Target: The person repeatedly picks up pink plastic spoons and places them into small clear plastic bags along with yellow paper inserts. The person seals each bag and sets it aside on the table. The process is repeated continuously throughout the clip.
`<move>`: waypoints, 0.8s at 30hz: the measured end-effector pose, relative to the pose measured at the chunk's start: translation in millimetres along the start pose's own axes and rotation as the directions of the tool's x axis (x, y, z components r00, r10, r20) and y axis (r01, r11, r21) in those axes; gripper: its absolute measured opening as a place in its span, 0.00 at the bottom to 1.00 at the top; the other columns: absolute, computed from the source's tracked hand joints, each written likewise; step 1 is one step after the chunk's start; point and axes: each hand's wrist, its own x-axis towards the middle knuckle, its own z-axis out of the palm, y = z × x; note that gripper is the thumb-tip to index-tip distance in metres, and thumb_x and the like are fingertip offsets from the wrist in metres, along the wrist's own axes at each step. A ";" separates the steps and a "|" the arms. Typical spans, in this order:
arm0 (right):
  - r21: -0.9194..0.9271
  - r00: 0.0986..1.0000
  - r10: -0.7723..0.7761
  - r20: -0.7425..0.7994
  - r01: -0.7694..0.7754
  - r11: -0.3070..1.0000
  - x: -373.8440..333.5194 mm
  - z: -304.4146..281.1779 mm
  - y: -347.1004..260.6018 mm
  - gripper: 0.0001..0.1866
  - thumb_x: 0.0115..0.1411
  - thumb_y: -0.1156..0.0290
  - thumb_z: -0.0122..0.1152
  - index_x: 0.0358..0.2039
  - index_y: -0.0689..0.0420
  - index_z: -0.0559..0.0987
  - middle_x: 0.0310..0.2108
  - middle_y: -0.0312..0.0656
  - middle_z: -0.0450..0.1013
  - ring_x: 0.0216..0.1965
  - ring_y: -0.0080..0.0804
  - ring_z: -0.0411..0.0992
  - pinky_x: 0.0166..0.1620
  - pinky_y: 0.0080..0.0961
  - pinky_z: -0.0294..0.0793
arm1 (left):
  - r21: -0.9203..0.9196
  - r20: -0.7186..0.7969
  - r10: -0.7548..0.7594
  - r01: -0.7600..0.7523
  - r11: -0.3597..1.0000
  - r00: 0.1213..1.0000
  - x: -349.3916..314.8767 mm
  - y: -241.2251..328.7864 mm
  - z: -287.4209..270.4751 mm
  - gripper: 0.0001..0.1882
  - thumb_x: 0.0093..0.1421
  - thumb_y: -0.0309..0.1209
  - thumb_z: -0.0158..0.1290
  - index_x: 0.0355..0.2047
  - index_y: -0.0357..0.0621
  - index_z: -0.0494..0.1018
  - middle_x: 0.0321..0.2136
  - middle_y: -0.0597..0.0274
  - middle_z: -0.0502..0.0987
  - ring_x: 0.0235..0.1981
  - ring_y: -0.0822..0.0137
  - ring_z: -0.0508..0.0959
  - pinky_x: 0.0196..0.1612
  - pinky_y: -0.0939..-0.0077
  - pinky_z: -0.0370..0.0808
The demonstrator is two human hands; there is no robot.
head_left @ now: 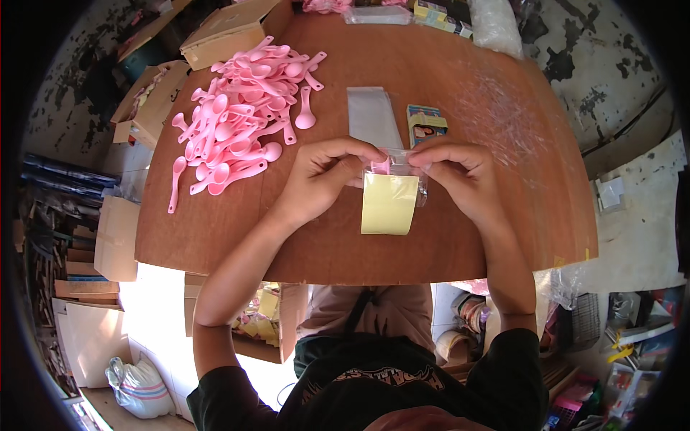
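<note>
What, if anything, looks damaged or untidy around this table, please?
Thin clear plastic scraps look untidy, strewn across the right side of the table. The wall beyond looks damaged: dark patches break up its pale surface.

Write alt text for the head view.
A person's left hand and right hand pinch a clear bag with a yellow card above a brown table. Pink spoons lie heaped at the left.

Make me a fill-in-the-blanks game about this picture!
The pile of spoons is coloured ____.
It lies on the ____ side of the table.
The paper below the left hand and right hand is coloured ____.
The clear plastic is touched by ____ hands.
Missing words: pink; left; yellow; two.
</note>
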 end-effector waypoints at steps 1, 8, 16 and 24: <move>-0.002 1.000 0.000 0.014 0.000 1.000 -0.3 -0.4 -0.4 0.11 0.59 0.87 0.50 0.37 0.65 0.81 0.39 0.44 0.77 0.40 0.25 0.75 0.44 0.19 0.75 | 0.009 0.038 -0.008 0.008 1.000 0.999 -0.2 0.0 -3.3 0.11 0.65 0.19 0.43 0.42 0.35 0.76 0.40 0.56 0.79 0.40 0.69 0.79 0.42 0.76 0.79; 0.018 0.996 -0.063 0.060 0.062 0.998 -2.4 -3.4 -0.3 0.11 0.59 0.87 0.51 0.38 0.66 0.80 0.39 0.44 0.75 0.39 0.25 0.74 0.45 0.20 0.75 | -0.142 0.112 -0.001 0.017 0.990 0.994 1.0 -7.4 -10.2 0.12 0.65 0.19 0.40 0.40 0.33 0.75 0.40 0.55 0.78 0.43 0.66 0.78 0.46 0.72 0.79; -0.074 0.997 -0.071 -0.036 0.068 0.995 -2.5 16.2 7.6 0.13 0.52 0.83 0.66 0.39 0.65 0.77 0.40 0.41 0.73 0.38 0.22 0.75 0.39 0.17 0.77 | 0.096 0.107 0.107 -0.118 0.988 0.988 7.1 -8.5 -7.1 0.11 0.56 0.19 0.59 0.40 0.36 0.72 0.39 0.59 0.76 0.41 0.72 0.78 0.42 0.80 0.79; 0.158 0.999 0.039 0.000 -0.039 0.987 -5.0 9.7 -2.8 0.24 0.53 0.83 0.66 0.50 0.59 0.70 0.42 0.38 0.71 0.37 0.21 0.74 0.41 0.19 0.77 | 0.055 0.119 -0.005 -0.001 0.998 0.993 -73.4 58.6 -10.7 0.19 0.51 0.18 0.63 0.43 0.37 0.72 0.42 0.55 0.78 0.42 0.69 0.80 0.37 0.79 0.79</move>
